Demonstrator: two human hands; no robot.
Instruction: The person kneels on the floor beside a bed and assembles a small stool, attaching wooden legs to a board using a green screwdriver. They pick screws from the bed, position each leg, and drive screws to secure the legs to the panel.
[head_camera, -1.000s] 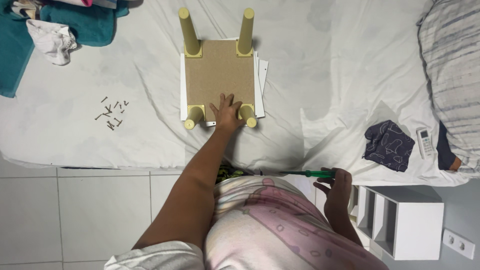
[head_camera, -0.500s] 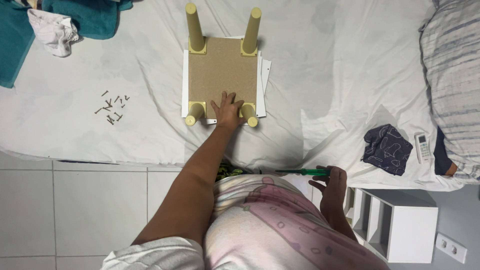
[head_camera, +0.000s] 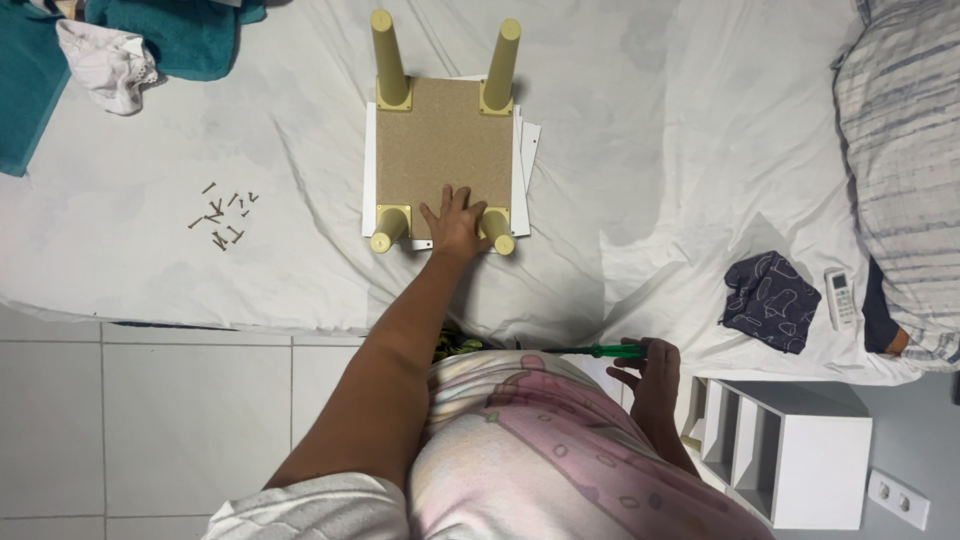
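An upturned small table (head_camera: 440, 140) with a brown particle-board underside and several pale yellow legs lies on a white sheet (head_camera: 650, 150). My left hand (head_camera: 455, 222) rests flat on the board's near edge, fingers spread, between the two near legs. My right hand (head_camera: 650, 372) is down by my hip at the bed's edge, closed on a green-handled screwdriver (head_camera: 600, 351) that points left.
A small pile of dark screws (head_camera: 222, 220) lies on the sheet to the left. Teal and white cloths (head_camera: 110, 50) sit far left, a dark patterned cloth (head_camera: 770, 300) and a white remote (head_camera: 839, 297) at right. A white shelf unit (head_camera: 800, 450) stands on the floor.
The view has shifted slightly, so everything sits a little lower in the frame. Both hands keep their places.
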